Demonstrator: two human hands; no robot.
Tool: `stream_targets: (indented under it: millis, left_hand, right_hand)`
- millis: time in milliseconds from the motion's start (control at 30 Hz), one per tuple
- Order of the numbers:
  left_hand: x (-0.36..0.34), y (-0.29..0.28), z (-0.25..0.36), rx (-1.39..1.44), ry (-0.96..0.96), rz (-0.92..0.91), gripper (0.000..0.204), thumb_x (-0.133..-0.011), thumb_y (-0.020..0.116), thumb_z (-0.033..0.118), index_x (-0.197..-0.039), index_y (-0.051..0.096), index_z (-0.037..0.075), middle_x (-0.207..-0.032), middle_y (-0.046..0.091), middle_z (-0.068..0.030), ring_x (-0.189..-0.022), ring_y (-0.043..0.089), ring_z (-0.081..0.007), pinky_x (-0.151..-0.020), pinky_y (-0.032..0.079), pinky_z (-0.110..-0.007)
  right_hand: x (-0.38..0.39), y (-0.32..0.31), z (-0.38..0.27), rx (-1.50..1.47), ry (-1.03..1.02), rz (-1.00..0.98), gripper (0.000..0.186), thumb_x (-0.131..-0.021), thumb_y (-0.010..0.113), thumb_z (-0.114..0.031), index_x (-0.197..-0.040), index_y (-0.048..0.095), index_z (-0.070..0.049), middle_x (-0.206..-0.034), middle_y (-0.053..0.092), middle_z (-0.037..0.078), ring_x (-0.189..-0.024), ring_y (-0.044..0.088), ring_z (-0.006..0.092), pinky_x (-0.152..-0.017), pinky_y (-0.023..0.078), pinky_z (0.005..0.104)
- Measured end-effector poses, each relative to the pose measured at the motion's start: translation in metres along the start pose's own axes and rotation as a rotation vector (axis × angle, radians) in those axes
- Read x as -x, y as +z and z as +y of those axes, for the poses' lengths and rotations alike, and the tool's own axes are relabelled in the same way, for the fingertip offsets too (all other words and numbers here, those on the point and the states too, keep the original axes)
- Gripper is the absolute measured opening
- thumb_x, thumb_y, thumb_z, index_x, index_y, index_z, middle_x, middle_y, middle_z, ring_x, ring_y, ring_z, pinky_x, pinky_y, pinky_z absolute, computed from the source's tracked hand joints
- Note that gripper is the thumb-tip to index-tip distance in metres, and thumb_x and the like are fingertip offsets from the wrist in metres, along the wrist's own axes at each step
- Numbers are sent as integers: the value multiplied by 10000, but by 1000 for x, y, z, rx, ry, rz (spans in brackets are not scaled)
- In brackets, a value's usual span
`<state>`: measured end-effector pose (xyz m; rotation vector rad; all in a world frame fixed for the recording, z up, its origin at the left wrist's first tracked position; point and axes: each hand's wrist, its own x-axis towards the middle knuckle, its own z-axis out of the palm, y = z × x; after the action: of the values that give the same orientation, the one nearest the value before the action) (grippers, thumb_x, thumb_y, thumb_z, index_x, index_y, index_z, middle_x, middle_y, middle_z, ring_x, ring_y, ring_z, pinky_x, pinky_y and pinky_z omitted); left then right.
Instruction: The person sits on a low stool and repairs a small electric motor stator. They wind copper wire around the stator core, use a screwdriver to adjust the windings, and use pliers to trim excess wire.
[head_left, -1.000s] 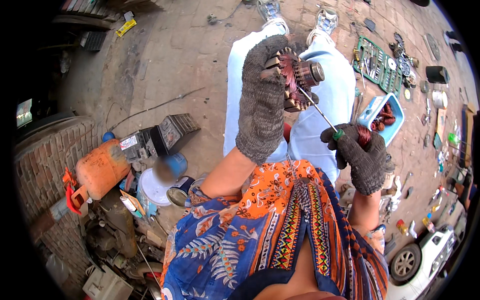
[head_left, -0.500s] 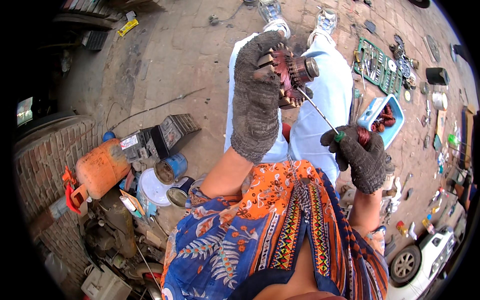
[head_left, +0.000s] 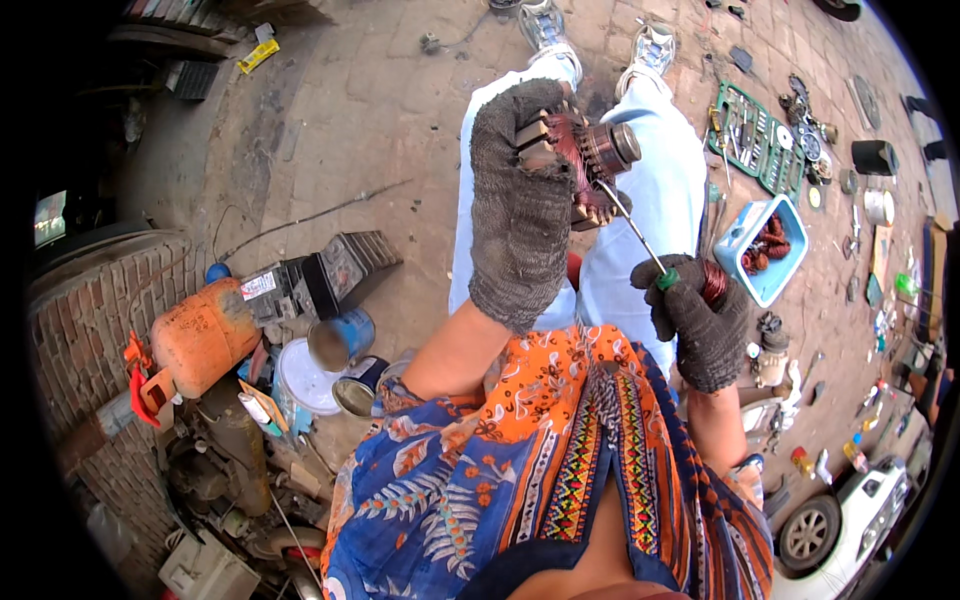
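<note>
My left hand (head_left: 518,225), in a dark knitted glove, is wrapped round a motor armature (head_left: 568,148) above my lap. Reddish copper windings run between its metal core teeth, and the round commutator (head_left: 612,149) points to the right. My gloved right hand (head_left: 712,338) grips a screwdriver (head_left: 640,236) by its green handle, most of which the fingers hide. The thin shaft slants up to the left, its tip at the windings below the commutator. A bundle of copper wire (head_left: 714,282) also shows in the right hand, at the finger side.
Right of my legs are a blue tub (head_left: 735,252) with copper coils and a green tool case (head_left: 741,130). On the left lie an orange gas cylinder (head_left: 207,335), a black battery (head_left: 350,270) and tins (head_left: 342,338). A white toy-like car (head_left: 850,525) stands lower right.
My right hand has shifted a little left with the screwdriver, whose shaft now stands steeper. The left hand and armature have moved slightly down and right.
</note>
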<state>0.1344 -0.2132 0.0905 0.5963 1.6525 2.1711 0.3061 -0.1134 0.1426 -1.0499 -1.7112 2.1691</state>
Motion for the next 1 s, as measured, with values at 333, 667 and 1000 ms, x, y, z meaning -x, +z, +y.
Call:
stream_targets:
  millis: [333, 667, 1000]
  left_hand:
    - [-7, 11, 4, -86, 151, 21, 388, -904, 488, 309, -1192, 474, 50, -1100, 533, -75, -975, 531, -160, -859, 452, -311]
    - [-6, 11, 16, 439, -346, -127, 474, -898, 440, 383, -1216, 466, 34, -1122, 562, -181, -967, 607, -335, -764, 558, -481]
    - [-7, 15, 16, 531, -130, -189, 436, -907, 442, 291, -1241, 431, 10, -1168, 532, -181, -997, 593, -315, -816, 546, -455]
  right_hand:
    - [-1, -5, 12, 115, -130, 30, 100, -780, 662, -40, -855, 659, 25, -868, 668, 92, -645, 569, 87, -558, 455, 231]
    - [-5, -12, 17, 199, -386, 47, 129, -739, 670, 11, -865, 642, 15, -922, 656, 133, -802, 607, 160, -690, 491, 284]
    - [-9, -10, 18, -21, -174, -72, 167, -777, 676, -138, -834, 647, 16, -874, 659, 120, -569, 547, 92, -490, 425, 217]
